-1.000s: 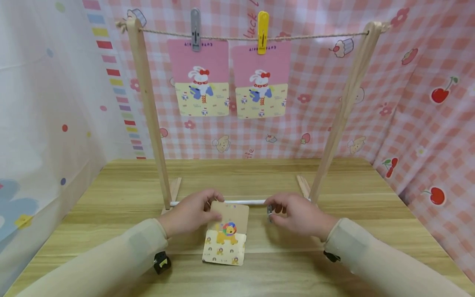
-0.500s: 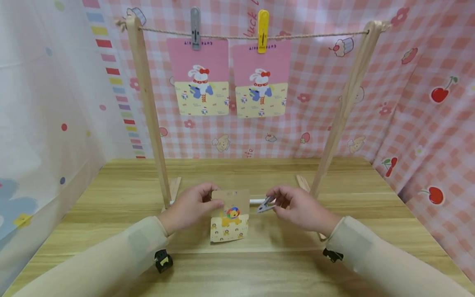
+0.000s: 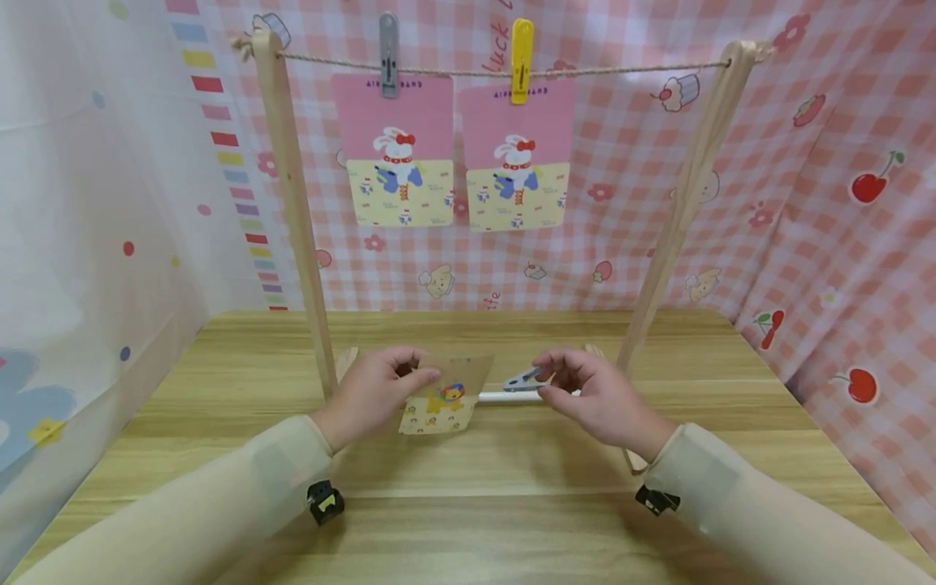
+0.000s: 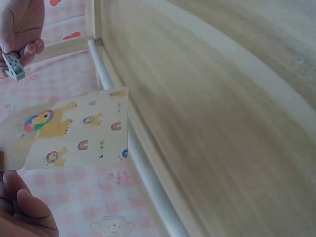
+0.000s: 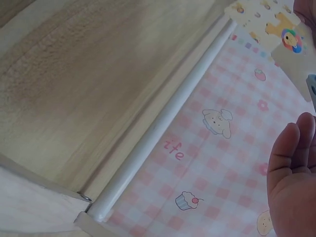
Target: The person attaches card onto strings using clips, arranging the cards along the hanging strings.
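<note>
My left hand (image 3: 380, 394) pinches the top left edge of a tan and cream card (image 3: 442, 402) with a rainbow-maned lion on it. The card tilts above the table; the left wrist view shows its lion print (image 4: 52, 123) up close. To the right, my right hand (image 3: 595, 398) pinches a grey clothespin (image 3: 522, 380) whose nose points left toward the card. Over both hands, a twine line (image 3: 629, 71) carries two pink and yellow rabbit cards, the left one (image 3: 395, 150) under a grey clothespin (image 3: 389, 57), the other (image 3: 517, 154) under a yellow clothespin (image 3: 522, 61).
Wooden posts stand left (image 3: 292, 195) and right (image 3: 683, 195), joined low down by a white rod (image 3: 508, 397) behind the hands. The wooden table (image 3: 468, 528) runs back to a pink checked curtain (image 3: 621, 244).
The lion card has come up off the table in my left hand and moved away from me. My right hand has raised its clothespin and turned the nose leftward.
</note>
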A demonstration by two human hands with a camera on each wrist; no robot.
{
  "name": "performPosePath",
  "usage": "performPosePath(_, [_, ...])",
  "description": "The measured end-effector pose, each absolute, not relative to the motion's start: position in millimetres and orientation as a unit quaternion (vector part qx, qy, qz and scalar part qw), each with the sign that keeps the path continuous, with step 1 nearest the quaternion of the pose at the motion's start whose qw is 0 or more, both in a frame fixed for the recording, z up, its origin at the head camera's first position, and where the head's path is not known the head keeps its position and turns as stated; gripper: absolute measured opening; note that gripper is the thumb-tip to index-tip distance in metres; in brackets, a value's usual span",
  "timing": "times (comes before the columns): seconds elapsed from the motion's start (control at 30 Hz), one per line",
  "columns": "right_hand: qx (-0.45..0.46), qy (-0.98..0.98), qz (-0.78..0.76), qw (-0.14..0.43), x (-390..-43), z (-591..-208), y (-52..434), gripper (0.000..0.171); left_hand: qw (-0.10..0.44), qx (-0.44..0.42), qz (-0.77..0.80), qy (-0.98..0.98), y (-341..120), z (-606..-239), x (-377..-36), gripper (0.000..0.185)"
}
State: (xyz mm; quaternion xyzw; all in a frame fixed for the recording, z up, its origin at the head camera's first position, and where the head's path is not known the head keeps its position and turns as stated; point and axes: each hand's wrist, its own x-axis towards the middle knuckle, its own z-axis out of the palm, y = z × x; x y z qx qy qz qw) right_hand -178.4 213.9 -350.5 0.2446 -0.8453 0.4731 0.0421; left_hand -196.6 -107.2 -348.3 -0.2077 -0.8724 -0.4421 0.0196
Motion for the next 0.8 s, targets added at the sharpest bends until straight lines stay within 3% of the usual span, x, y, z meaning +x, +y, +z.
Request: performPosePath(0.8, [0.246,-0.825,0.498,0.107,-177.4,-341.0,213.8,0.021,0.088,-0.221,-0.434,-0.869,-103.9,-325.7,-200.8,0.017])
